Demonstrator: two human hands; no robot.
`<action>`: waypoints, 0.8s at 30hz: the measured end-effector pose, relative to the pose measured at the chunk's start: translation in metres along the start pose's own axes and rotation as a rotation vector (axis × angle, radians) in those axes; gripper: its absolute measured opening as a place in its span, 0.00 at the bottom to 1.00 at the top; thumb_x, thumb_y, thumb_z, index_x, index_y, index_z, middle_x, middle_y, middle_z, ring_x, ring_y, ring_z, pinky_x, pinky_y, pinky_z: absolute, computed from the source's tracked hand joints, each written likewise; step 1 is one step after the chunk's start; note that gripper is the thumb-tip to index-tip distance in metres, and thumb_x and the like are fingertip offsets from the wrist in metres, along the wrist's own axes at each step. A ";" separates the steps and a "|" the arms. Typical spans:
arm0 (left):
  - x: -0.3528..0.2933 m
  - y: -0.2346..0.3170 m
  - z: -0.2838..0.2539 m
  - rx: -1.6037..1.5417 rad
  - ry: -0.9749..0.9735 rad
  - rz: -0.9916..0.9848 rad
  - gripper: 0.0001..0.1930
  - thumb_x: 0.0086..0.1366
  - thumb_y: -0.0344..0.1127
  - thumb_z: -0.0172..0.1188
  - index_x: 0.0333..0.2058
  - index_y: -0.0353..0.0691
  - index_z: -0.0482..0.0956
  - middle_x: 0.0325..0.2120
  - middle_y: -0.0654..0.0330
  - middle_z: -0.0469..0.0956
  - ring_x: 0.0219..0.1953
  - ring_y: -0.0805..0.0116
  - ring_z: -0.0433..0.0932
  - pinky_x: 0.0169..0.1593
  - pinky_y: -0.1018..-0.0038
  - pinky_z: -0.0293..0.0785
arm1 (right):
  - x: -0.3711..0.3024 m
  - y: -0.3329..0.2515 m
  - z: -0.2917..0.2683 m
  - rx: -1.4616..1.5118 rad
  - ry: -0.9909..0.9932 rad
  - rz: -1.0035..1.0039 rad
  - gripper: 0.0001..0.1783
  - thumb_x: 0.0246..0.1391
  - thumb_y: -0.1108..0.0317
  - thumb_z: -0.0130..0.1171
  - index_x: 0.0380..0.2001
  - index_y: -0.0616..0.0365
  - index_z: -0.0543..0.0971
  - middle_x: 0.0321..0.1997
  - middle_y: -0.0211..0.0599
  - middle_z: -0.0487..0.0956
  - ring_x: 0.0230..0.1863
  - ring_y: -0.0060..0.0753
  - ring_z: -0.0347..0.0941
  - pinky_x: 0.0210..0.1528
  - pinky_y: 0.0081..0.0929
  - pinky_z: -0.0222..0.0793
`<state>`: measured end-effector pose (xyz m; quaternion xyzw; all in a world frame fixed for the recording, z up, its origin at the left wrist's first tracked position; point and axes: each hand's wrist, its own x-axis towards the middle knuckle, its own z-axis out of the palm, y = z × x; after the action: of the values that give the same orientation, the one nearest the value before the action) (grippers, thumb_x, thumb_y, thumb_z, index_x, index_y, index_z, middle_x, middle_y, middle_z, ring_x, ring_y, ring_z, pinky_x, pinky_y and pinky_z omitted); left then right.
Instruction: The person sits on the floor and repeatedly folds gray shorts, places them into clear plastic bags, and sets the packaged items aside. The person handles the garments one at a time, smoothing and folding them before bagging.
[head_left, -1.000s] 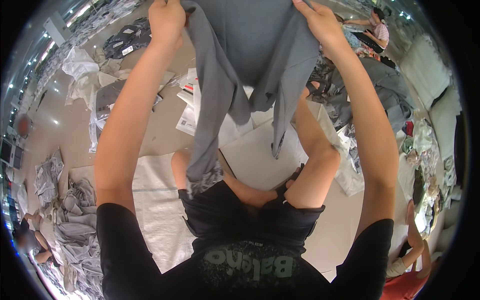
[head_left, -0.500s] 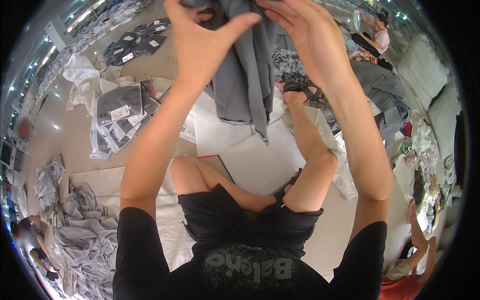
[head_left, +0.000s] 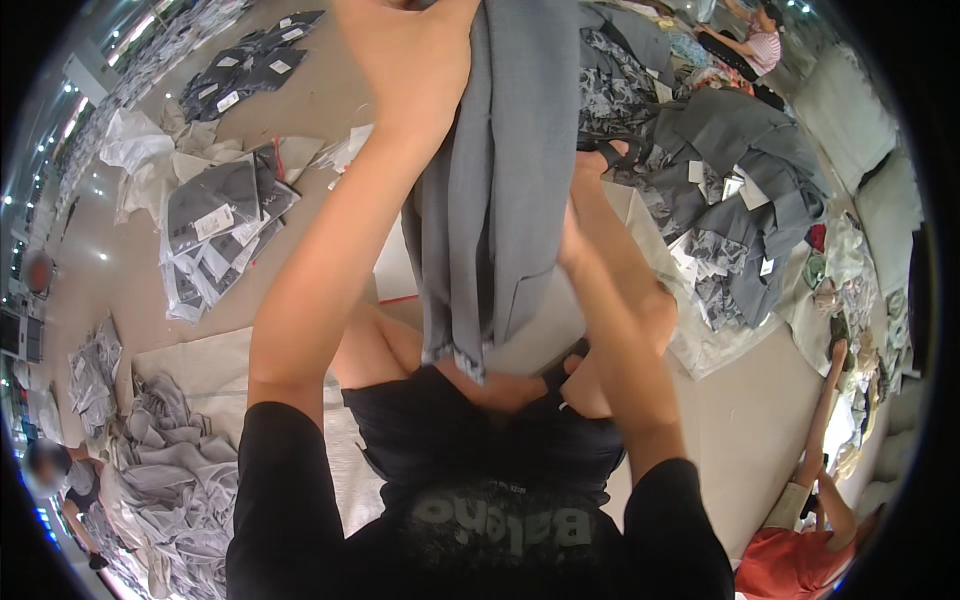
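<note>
A grey garment (head_left: pixel 520 170) hangs in long lengthwise folds in front of me, its lower end over my lap. At the top of the view my left hand (head_left: pixel 425 60) grips its upper part, and some fingers are cut off by the picture edge. My right hand (head_left: pixel 570 235) is lower down at the garment's right side. Its fingers are hidden behind the cloth, so their grip does not show. Behind the garment, a white flat sheet (head_left: pixel 392 265) with a red edge lies partly covered on the floor.
Bagged dark garments (head_left: pixel 215 215) lie at left, with more tagged ones (head_left: pixel 250 70) beyond. A crumpled grey cloth heap (head_left: pixel 170 480) is at lower left. Grey and patterned garments (head_left: pixel 740 180) pile up at right. People sit nearby: striped top (head_left: pixel 762 50), red top (head_left: pixel 800 560), lower left (head_left: pixel 75 490).
The garment has come down and nearer to me, hanging longer and straighter. My right hand has dropped from the top to its right side, while my left hand stays high.
</note>
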<state>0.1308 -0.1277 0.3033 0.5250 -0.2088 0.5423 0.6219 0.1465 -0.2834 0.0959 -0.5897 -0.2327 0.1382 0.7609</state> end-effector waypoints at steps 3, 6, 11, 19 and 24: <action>-0.011 -0.083 -0.022 0.115 0.021 -0.143 0.38 0.62 0.18 0.69 0.67 0.36 0.58 0.58 0.50 0.73 0.58 0.61 0.76 0.64 0.69 0.72 | -0.026 0.051 -0.006 0.065 -0.082 0.126 0.46 0.72 0.39 0.49 0.79 0.57 0.52 0.78 0.46 0.63 0.76 0.42 0.60 0.77 0.38 0.53; -0.044 -0.158 -0.055 0.325 0.059 -0.328 0.36 0.65 0.32 0.68 0.68 0.34 0.60 0.59 0.48 0.74 0.60 0.58 0.77 0.64 0.67 0.72 | -0.018 0.065 -0.011 0.211 -0.034 0.318 0.47 0.68 0.43 0.58 0.79 0.57 0.54 0.76 0.44 0.66 0.74 0.39 0.62 0.75 0.34 0.55; -0.230 -0.235 -0.188 1.161 -0.335 -0.969 0.46 0.69 0.68 0.58 0.69 0.32 0.67 0.66 0.37 0.70 0.69 0.42 0.69 0.71 0.56 0.65 | -0.011 0.193 -0.057 -0.207 0.076 0.392 0.47 0.68 0.41 0.58 0.78 0.58 0.56 0.80 0.49 0.60 0.77 0.46 0.59 0.77 0.36 0.54; -0.403 -0.117 -0.203 1.147 -0.670 -1.123 0.35 0.73 0.58 0.57 0.63 0.31 0.69 0.45 0.35 0.82 0.50 0.34 0.82 0.52 0.49 0.78 | -0.063 0.247 -0.058 -1.122 0.258 0.123 0.36 0.62 0.54 0.65 0.72 0.37 0.70 0.77 0.53 0.61 0.74 0.67 0.60 0.76 0.54 0.55; -0.340 -0.140 -0.198 1.174 -1.002 -0.683 0.27 0.68 0.47 0.65 0.58 0.34 0.74 0.40 0.48 0.81 0.44 0.45 0.82 0.48 0.53 0.77 | -0.055 0.264 -0.055 -1.372 0.183 0.029 0.21 0.58 0.61 0.64 0.55 0.40 0.86 0.69 0.47 0.74 0.70 0.61 0.66 0.74 0.64 0.54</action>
<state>0.0845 -0.0889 -0.1094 0.9758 0.0262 0.0478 0.2117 0.1452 -0.2851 -0.1794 -0.9500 -0.1945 -0.0805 0.2306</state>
